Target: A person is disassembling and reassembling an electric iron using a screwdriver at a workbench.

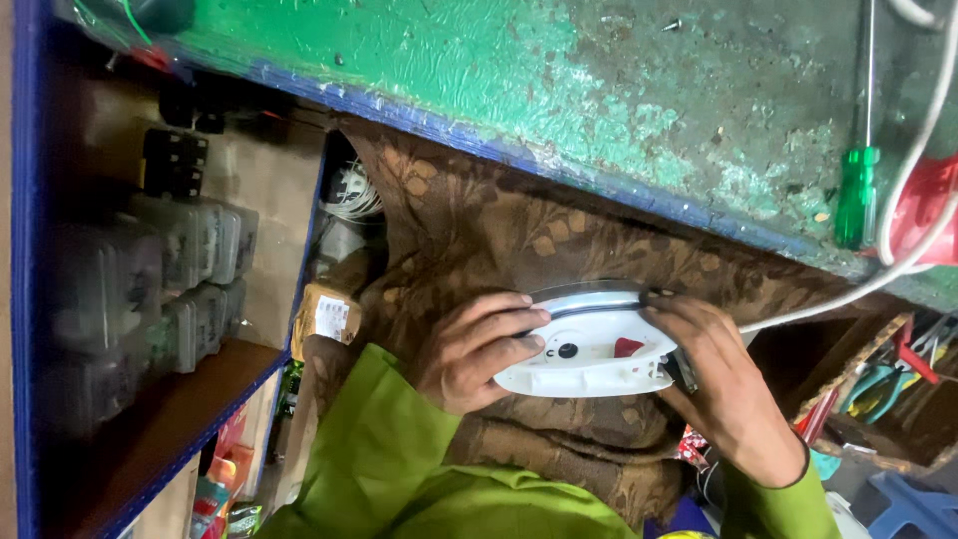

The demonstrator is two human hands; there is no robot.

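Held thing: white oval plastic appliance body (589, 344) with metal rim, black knob and red switch, over the brown patterned cloth (479, 230) on the lap, below the green counter (599, 80).
Doing it well: I judge even support on both ends keeps it level.
Left hand (474, 349): fingers curled, gripping the left end.
Right hand (723, 384): fingers wrapped around the right end, beside the white cord (848, 289).

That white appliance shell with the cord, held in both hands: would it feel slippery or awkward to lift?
Probably a bit slippery: the white appliance has a smooth, glossy, curved shell. It looks rigid, since the left hand and right hand grip its ends without it bending. The white cord trailing over the green bench might tug or snag.
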